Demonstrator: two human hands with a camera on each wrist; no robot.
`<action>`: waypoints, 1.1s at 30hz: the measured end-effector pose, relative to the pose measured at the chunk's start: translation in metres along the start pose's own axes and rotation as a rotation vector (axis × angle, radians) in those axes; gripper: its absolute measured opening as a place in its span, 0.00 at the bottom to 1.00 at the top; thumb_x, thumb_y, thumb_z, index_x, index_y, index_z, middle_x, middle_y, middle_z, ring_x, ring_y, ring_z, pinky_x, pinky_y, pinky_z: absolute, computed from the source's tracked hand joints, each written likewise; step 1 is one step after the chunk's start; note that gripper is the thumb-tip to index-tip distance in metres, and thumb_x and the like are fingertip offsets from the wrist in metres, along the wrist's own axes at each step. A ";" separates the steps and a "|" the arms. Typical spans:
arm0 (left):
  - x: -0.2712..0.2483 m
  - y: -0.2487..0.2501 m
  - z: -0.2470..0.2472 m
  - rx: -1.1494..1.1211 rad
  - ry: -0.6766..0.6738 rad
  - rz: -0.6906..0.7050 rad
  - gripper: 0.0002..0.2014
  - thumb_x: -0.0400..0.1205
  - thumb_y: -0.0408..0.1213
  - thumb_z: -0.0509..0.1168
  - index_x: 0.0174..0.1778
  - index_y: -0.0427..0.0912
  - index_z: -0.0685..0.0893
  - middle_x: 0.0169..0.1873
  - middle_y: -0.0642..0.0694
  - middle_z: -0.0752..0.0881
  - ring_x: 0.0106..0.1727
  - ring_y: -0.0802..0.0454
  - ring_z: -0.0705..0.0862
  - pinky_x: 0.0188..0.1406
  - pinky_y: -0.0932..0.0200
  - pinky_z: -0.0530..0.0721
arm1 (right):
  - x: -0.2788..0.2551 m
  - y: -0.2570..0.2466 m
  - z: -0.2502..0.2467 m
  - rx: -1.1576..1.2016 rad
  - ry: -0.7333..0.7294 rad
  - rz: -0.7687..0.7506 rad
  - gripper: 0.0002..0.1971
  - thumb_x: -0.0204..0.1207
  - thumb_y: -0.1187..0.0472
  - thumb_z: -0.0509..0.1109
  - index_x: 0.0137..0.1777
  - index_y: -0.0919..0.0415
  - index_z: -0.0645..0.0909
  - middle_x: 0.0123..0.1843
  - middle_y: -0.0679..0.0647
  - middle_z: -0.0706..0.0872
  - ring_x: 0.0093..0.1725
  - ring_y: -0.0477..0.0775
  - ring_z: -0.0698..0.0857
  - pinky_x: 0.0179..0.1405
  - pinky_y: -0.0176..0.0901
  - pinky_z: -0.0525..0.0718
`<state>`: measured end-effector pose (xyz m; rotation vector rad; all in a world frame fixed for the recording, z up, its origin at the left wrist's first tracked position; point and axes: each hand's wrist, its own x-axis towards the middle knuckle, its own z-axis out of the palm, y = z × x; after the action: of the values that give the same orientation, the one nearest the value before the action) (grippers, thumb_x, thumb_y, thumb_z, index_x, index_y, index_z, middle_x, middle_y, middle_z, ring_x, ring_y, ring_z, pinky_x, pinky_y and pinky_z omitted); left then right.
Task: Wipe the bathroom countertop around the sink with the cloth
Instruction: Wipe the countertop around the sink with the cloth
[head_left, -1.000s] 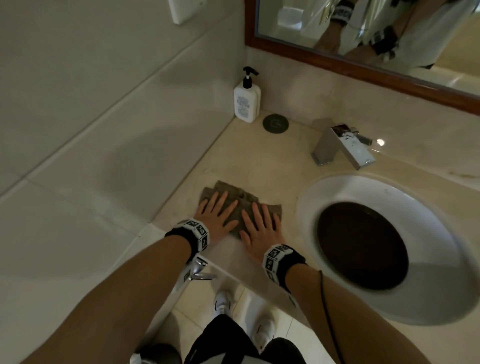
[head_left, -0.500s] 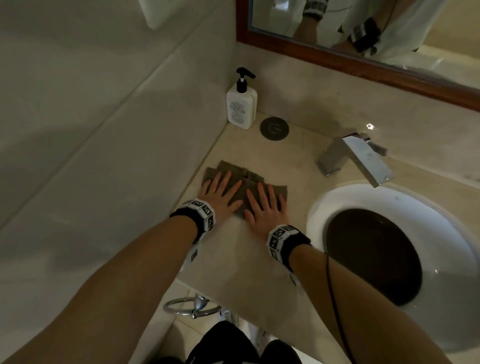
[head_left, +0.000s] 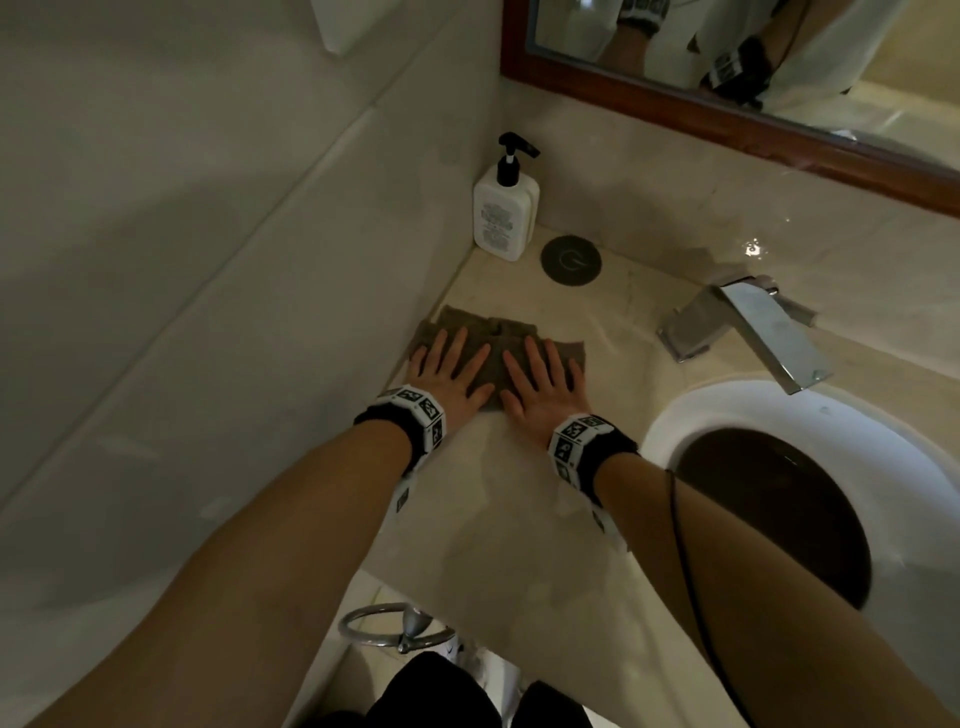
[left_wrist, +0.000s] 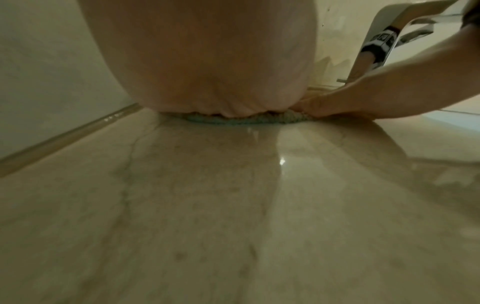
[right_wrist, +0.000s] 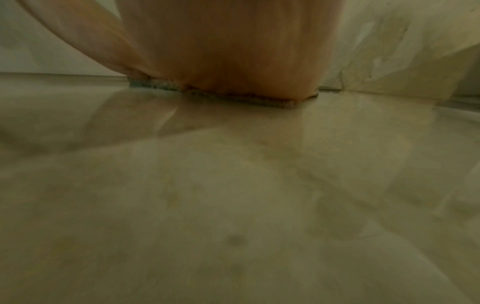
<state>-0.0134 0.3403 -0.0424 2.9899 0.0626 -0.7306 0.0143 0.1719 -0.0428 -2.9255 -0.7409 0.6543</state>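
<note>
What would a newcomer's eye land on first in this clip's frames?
Two flat hands, left hand and right hand, press a grey-brown cloth onto the beige countertop by the left wall. Right of them sits the white sink under a chrome faucet. A white pump bottle stands in the back corner.

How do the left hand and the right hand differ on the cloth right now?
1. The left hand lies beside the side wall; the right hand lies nearer the sink.
2. The left hand covers the cloth's wall-side part; the right hand covers its sink-side part, with a bare corner showing past its fingers.

Shared: both lie palm-down with fingers straight and spread, pressing the same cloth on the countertop.
</note>
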 end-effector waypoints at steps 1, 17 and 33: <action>-0.004 -0.001 0.002 0.000 -0.002 -0.005 0.32 0.86 0.61 0.40 0.84 0.59 0.37 0.84 0.47 0.33 0.84 0.44 0.33 0.82 0.43 0.37 | -0.002 -0.002 0.001 0.001 -0.011 -0.009 0.30 0.85 0.39 0.40 0.84 0.42 0.38 0.86 0.49 0.34 0.84 0.55 0.34 0.81 0.59 0.35; -0.107 0.012 0.056 -0.031 -0.035 -0.122 0.32 0.86 0.62 0.38 0.83 0.57 0.33 0.82 0.46 0.29 0.83 0.44 0.30 0.82 0.43 0.36 | -0.085 -0.028 0.050 -0.063 0.031 -0.154 0.30 0.85 0.39 0.40 0.84 0.42 0.39 0.86 0.49 0.35 0.85 0.56 0.36 0.81 0.60 0.37; -0.072 0.102 0.040 0.035 -0.084 0.036 0.33 0.85 0.64 0.38 0.82 0.59 0.33 0.82 0.47 0.28 0.83 0.44 0.30 0.82 0.43 0.37 | -0.123 0.063 0.047 0.025 0.009 -0.017 0.32 0.83 0.37 0.37 0.85 0.46 0.38 0.86 0.50 0.33 0.84 0.55 0.33 0.81 0.53 0.35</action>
<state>-0.0903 0.2338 -0.0394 2.9809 -0.0077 -0.8605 -0.0755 0.0566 -0.0470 -2.8943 -0.7499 0.6439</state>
